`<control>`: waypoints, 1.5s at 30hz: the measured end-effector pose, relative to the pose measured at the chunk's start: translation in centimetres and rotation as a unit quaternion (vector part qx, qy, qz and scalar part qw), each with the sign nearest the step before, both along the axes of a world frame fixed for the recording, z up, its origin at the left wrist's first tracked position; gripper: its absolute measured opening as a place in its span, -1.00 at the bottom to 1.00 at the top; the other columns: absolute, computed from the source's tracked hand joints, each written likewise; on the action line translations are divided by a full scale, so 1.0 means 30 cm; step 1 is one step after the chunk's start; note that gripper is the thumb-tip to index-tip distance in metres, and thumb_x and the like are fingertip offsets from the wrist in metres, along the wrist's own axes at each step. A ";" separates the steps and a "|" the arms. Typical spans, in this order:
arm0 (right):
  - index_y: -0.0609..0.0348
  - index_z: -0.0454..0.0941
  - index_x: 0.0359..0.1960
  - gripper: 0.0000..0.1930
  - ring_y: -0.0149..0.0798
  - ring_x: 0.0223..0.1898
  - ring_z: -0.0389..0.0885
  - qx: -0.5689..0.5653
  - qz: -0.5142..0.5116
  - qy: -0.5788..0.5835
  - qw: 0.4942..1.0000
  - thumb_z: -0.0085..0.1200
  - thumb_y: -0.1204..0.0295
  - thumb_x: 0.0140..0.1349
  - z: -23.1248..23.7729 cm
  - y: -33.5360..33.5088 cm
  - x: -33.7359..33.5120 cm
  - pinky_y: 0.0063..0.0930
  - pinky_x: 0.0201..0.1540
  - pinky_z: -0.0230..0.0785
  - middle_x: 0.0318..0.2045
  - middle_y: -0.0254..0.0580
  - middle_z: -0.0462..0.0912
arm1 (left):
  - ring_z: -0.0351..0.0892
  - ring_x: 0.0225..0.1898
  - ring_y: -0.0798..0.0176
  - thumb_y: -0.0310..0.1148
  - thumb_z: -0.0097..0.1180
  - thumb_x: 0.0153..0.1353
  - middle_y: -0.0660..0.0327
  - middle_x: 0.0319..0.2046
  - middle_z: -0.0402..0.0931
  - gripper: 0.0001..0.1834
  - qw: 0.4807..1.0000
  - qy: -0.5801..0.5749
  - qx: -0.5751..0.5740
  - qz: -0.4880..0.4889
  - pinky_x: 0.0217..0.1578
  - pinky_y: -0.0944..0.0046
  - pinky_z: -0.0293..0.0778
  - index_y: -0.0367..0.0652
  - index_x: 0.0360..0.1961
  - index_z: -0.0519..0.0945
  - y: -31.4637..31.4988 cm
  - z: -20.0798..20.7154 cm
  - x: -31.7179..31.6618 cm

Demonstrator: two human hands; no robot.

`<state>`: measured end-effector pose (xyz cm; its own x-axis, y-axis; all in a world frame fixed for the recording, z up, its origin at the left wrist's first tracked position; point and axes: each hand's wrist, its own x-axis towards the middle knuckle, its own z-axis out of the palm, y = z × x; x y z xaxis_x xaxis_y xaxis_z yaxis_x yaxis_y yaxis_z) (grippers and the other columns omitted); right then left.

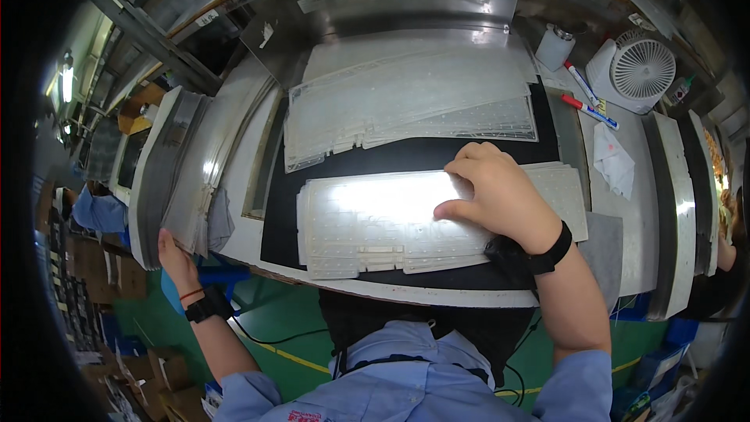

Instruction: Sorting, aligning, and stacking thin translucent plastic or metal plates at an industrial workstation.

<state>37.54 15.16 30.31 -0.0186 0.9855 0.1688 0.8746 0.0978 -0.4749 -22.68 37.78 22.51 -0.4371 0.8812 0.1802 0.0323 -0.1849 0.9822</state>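
The near pile of translucent plastic sheets (367, 223) lies on a black mat (280, 227), close to the front edge of the worktop (247, 241), its sheets slightly fanned and a bright glare across the top one; the right hand (504, 191) is over this pile, its grip loosely spread, thumb and fingers parted with nothing pinched between them, though whether the fingertips press on the top sheet I cannot tell; the left hand (178, 267) is at the near end of the left stack (211, 141), and whether its grip has closed on any sheet I cannot tell; behind the near pile, a rear pile (414, 98) lies in uneven, skewed layers; with sheets in all three places, the work looks to be partway along, but which are finished and which remain does not show; farther right lie a crumpled white tissue (613, 160) and two markers (590, 112), near a white fan (643, 68)
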 end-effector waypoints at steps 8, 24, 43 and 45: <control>0.26 0.63 -0.25 -0.44 -0.02 -0.06 0.52 0.005 0.007 -0.020 1.000 0.46 0.06 -0.16 -0.002 0.007 -0.016 -0.22 0.00 0.38 -0.20 -0.09 0.59 | 0.36 0.21 0.24 -0.26 0.04 0.44 0.13 0.22 0.38 -0.56 0.984 0.144 0.100 0.030 0.21 0.20 0.27 -0.21 0.25 0.38 -0.055 0.177 0.355; 0.24 0.59 -0.26 -0.47 -0.03 -0.10 0.51 -0.003 0.016 -0.022 1.000 0.49 0.14 -0.20 0.027 0.012 -0.036 -0.24 -0.02 0.36 -0.23 -0.11 0.57 | 0.57 -0.07 0.34 -0.30 -0.05 0.47 0.14 -0.01 0.59 -0.71 0.828 -0.030 -0.078 -0.555 -0.03 0.37 0.46 -0.19 0.10 0.48 0.096 0.277 1.148; 0.30 0.60 -0.16 -0.57 -0.10 -0.24 0.61 -0.020 -0.101 0.110 0.989 0.44 0.31 0.00 -0.012 0.053 0.091 -0.34 -0.14 0.46 -0.23 -0.03 0.63 | 0.59 0.07 0.30 -0.43 -0.02 0.45 0.04 0.10 0.56 -0.56 0.695 -0.034 -0.202 -0.689 0.11 0.32 0.51 -0.32 0.30 0.36 0.018 0.207 1.175; 0.32 0.60 -0.19 -0.62 -0.11 -0.25 0.61 -0.021 -0.111 0.115 0.987 0.42 0.34 0.02 -0.009 0.053 0.090 -0.36 -0.15 0.46 -0.24 -0.03 0.64 | 0.61 -0.02 0.38 -0.40 -0.02 0.46 0.13 0.02 0.60 -0.58 0.694 0.018 -0.196 -0.693 0.05 0.37 0.53 -0.31 0.28 0.39 0.027 0.200 1.169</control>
